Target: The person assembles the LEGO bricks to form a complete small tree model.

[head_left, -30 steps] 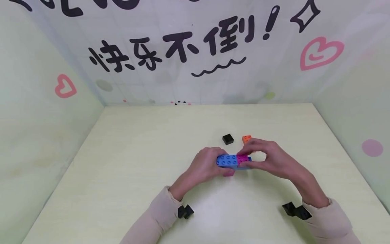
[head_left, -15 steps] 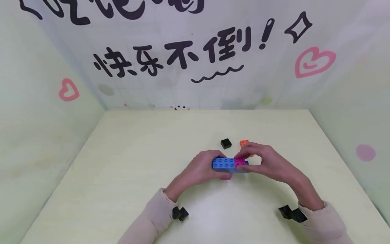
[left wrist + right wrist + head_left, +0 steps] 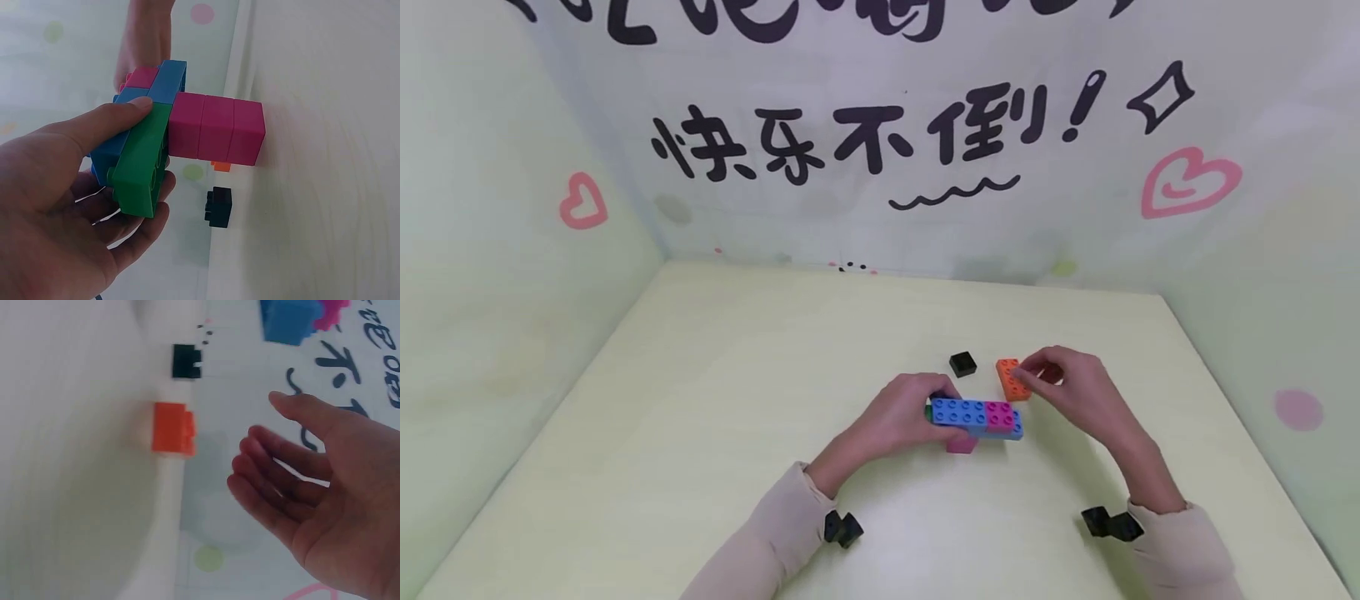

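Observation:
My left hand (image 3: 904, 419) grips a structure of toy building bricks (image 3: 958, 412), thumb on one side and fingers on the other. In the left wrist view it has a green brick (image 3: 140, 162), blue bricks (image 3: 167, 81) and a column of stacked pink bricks (image 3: 215, 128) pointing toward the table. A magenta brick (image 3: 999, 415) sits on top beside a long blue one. My right hand (image 3: 1067, 383) is off the structure, holding nothing, fingers loosely bent. It hovers beside an orange brick (image 3: 1012, 380); in the right wrist view a gap shows between fingertips and orange brick.
A small black brick (image 3: 962, 364) lies behind the structure, left of the orange one. The pale table (image 3: 700, 400) is bordered by a printed back wall (image 3: 805, 217) and plain side walls. Black devices (image 3: 844, 528) are worn at both wrists.
My right hand has let go of the magenta brick on top of the structure and moved back and right toward the orange brick. The left hand keeps its grip. The head view has shifted slightly.

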### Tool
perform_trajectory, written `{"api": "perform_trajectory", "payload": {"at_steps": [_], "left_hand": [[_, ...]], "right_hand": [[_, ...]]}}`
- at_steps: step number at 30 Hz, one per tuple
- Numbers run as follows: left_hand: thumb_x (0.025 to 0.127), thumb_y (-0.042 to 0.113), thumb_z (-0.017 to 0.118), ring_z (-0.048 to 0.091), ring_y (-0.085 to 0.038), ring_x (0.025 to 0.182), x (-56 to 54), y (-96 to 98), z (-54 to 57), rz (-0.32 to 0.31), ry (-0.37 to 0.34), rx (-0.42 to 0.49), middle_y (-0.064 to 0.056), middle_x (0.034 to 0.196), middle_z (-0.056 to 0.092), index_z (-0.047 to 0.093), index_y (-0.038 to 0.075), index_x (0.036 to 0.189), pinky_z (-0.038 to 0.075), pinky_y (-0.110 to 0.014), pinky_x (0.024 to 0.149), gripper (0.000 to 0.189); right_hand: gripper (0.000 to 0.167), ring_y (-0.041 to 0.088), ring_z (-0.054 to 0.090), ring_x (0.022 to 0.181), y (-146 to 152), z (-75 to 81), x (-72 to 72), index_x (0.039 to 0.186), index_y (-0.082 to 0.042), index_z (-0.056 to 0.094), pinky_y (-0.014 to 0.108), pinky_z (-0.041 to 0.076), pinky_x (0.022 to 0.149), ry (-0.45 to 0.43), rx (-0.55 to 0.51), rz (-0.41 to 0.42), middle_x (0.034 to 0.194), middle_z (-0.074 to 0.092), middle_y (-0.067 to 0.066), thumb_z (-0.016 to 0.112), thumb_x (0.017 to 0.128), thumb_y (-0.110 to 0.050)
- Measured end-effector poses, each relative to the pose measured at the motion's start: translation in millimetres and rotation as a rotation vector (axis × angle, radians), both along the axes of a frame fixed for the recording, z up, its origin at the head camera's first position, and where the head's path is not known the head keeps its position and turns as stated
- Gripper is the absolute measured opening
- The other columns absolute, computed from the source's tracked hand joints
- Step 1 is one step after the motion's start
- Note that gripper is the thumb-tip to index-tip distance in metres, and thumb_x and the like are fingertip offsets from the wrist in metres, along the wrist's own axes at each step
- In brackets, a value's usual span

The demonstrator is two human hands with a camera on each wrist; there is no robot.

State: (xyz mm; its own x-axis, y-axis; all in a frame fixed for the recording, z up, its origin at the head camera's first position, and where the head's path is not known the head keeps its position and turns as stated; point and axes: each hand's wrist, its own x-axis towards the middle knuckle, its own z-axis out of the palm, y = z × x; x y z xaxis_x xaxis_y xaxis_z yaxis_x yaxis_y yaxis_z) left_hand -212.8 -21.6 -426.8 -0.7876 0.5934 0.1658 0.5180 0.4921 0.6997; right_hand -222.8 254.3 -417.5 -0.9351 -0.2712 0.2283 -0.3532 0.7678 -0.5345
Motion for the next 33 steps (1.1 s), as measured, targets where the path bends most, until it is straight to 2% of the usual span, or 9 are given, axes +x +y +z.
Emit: {"api": "perform_trajectory", "payload": {"at_steps": [2,6,15,18,22,24,26,30,33], "left_hand": [[0.077,0.031,0.085,0.057,-0.002,0.083,-0.5,-0.9,1.4,-0.003,-0.003,-0.002,0.012,0.094,0.066,0.068,0.015,0.104,0.046,-0.018,0.072,0.036],[0.077,0.033,0.086,0.056,-0.001,0.081,-0.5,0.8,2.0,-0.014,0.003,-0.009,0.013,0.092,0.065,0.068,0.015,0.103,0.046,-0.018,0.071,0.036],[0.075,0.033,0.087,0.055,-0.004,0.082,-4.0,0.2,3.5,0.002,0.013,-0.027,0.013,0.095,0.064,0.067,0.016,0.105,0.046,-0.02,0.071,0.039],[0.075,0.032,0.087,0.055,-0.004,0.083,-4.6,0.3,0.9,0.005,0.003,-0.029,0.012,0.095,0.065,0.068,0.016,0.105,0.046,-0.02,0.071,0.039],[0.074,0.032,0.087,0.056,-0.004,0.082,-3.6,0.9,1.4,0.006,0.002,-0.022,0.012,0.095,0.065,0.068,0.016,0.105,0.045,-0.02,0.071,0.04],[0.074,0.032,0.087,0.056,-0.004,0.082,-3.1,0.9,1.7,0.006,0.001,-0.013,0.013,0.095,0.065,0.068,0.016,0.105,0.046,-0.021,0.071,0.04],[0.075,0.032,0.087,0.056,-0.004,0.082,-2.7,0.7,1.7,0.006,-0.004,-0.005,0.012,0.095,0.065,0.068,0.015,0.105,0.046,-0.021,0.071,0.04],[0.076,0.032,0.086,0.057,-0.004,0.081,-2.6,1.3,1.8,-0.001,0.018,-0.011,0.01,0.095,0.066,0.067,0.012,0.105,0.046,-0.019,0.072,0.04],[0.077,0.032,0.086,0.056,-0.004,0.081,-2.3,1.3,2.8,-0.003,0.042,-0.03,0.009,0.095,0.066,0.067,0.011,0.107,0.046,-0.018,0.073,0.041]], "right_hand": [[0.031,0.018,0.059,0.074,1,-8.1,-7.8,0.103,-0.003,0.068,0.03,0.05,0.06,-0.059,0.094,-0.073,0.086,0.065,0.004,0.073,0.09,-0.031],[0.056,0.021,0.058,0.073,6,-22.4,-13.6,0.106,0.006,0.065,0.033,0.048,0.061,-0.151,0.203,-0.105,0.087,0.064,0.009,0.076,0.084,-0.044],[0.041,0.022,0.058,0.076,8,-23.5,-19.0,0.107,0.005,0.066,0.032,0.049,0.061,-0.157,0.155,-0.051,0.088,0.065,0.008,0.079,0.083,-0.026],[0.04,0.024,0.06,0.079,8,-16.4,-17.4,0.111,0.004,0.066,0.035,0.051,0.063,-0.099,0.14,-0.05,0.093,0.066,0.01,0.078,0.084,-0.023],[0.038,0.022,0.063,0.086,9,6.5,-4.6,0.116,-0.005,0.068,0.032,0.051,0.071,0.089,0.052,-0.031,0.099,0.067,0.004,0.081,0.082,-0.019],[0.04,0.017,0.064,0.088,8,18.1,3.7,0.117,-0.013,0.068,0.024,0.051,0.074,0.158,-0.02,0.028,0.102,0.068,-0.003,0.083,0.08,-0.015],[0.044,0.012,0.064,0.091,6,27.4,11.0,0.118,-0.019,0.068,0.018,0.049,0.078,0.179,-0.083,0.139,0.104,0.067,-0.009,0.084,0.078,-0.012],[0.046,0.008,0.063,0.096,-2,34.9,18.4,0.118,-0.024,0.067,0.018,0.048,0.084,0.133,-0.128,0.367,0.109,0.066,-0.012,0.084,0.078,-0.011],[0.043,0.006,0.062,0.097,-7,33.7,19.5,0.117,-0.025,0.068,0.021,0.049,0.084,0.094,-0.12,0.43,0.108,0.066,-0.013,0.084,0.079,-0.016]]}}
